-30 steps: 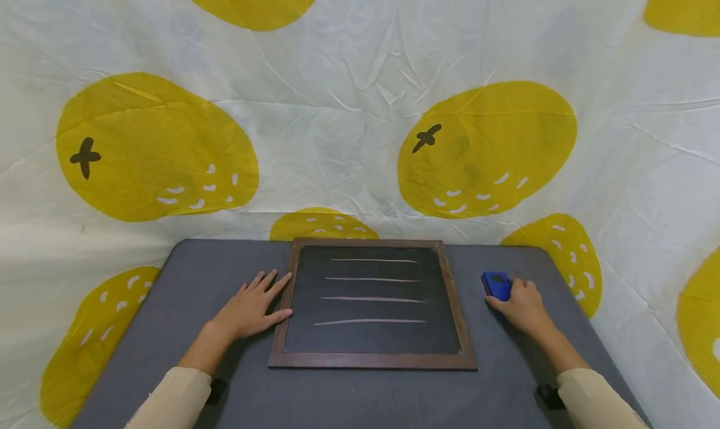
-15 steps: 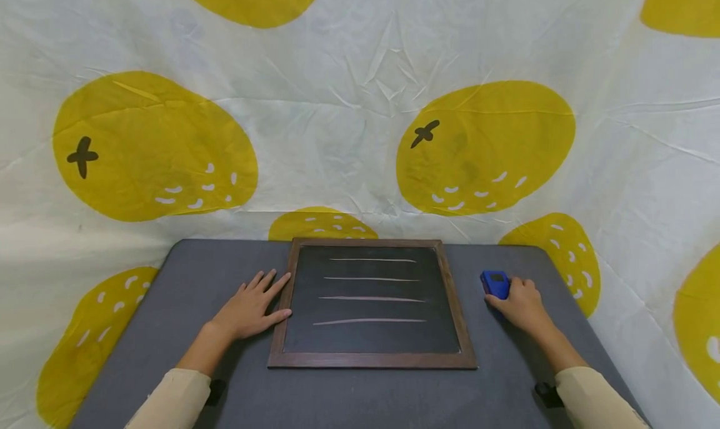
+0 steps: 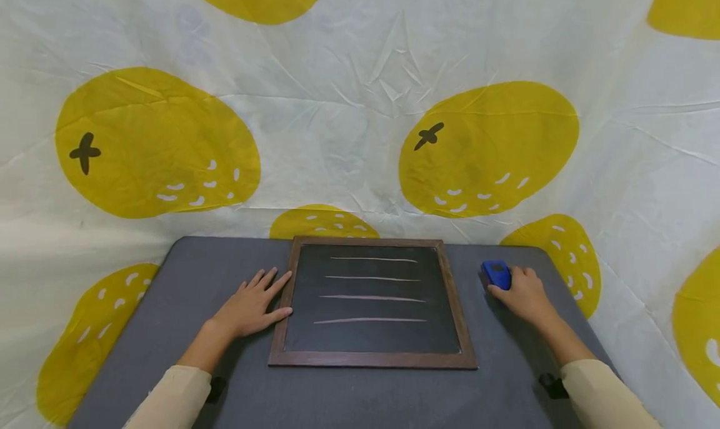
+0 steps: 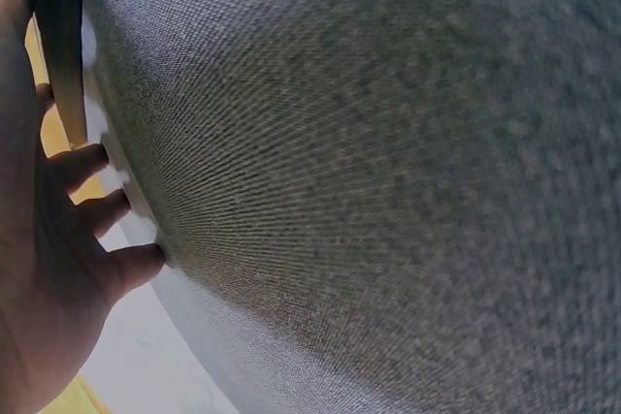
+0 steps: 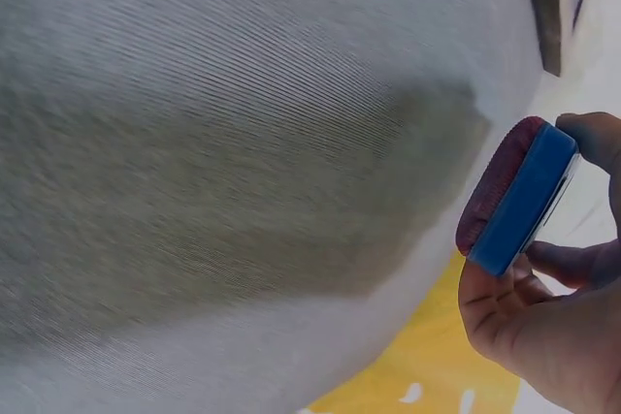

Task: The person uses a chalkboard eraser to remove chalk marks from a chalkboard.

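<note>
My right hand [image 3: 523, 296] grips a blue, block-shaped eraser [image 3: 495, 275], apparently just above the grey, cloth-textured, round-cornered table [image 3: 371, 394].
The eraser sits near three o'clock of the brown-wood-framed blackboard [image 3: 373, 310] with its four pale lines [image 3: 372, 299]; my left hand [image 3: 247, 309], fingers spread, touches the frame [image 3: 374, 359] at nine. I judge the pick-up step in hand; the next move calls for a level dark-red soft pad [image 5: 497, 186] and a still board. At twelve hangs a creased white fabric backdrop [image 3: 326, 141] with yellow fruit shapes [image 3: 489, 154].
</note>
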Action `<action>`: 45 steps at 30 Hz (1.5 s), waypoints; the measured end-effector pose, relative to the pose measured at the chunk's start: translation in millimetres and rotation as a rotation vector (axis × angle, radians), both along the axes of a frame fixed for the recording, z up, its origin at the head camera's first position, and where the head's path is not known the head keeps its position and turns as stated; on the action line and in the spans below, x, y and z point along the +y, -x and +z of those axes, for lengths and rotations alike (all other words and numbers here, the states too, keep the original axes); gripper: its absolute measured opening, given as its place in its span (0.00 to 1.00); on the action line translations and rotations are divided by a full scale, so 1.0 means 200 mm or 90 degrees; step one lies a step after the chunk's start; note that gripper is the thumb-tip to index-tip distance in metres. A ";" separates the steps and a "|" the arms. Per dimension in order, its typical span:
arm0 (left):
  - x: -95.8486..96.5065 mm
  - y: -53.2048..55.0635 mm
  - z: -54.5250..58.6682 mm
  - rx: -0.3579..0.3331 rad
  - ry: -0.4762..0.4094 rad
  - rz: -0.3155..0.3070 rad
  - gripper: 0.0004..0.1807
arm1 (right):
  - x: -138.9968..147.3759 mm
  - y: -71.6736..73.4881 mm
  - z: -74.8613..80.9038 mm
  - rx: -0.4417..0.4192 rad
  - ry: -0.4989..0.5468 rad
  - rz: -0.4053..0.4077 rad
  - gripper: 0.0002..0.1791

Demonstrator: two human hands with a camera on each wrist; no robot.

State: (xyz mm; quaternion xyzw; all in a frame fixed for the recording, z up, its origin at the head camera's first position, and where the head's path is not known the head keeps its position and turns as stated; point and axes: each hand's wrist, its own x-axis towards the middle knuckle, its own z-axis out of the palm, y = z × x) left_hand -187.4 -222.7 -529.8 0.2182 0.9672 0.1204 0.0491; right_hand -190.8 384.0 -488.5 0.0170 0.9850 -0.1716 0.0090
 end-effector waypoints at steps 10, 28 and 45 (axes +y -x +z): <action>0.00 0.02 0.00 -0.002 -0.002 0.005 0.46 | -0.04 0.08 0.15 0.012 -0.024 0.041 0.43; 0.00 0.00 0.00 -0.005 -0.012 0.008 0.46 | -0.17 0.20 0.20 0.036 -0.069 0.185 0.37; 0.01 0.00 0.01 -0.007 -0.007 0.007 0.46 | -0.35 0.31 0.18 0.019 -0.081 0.317 0.33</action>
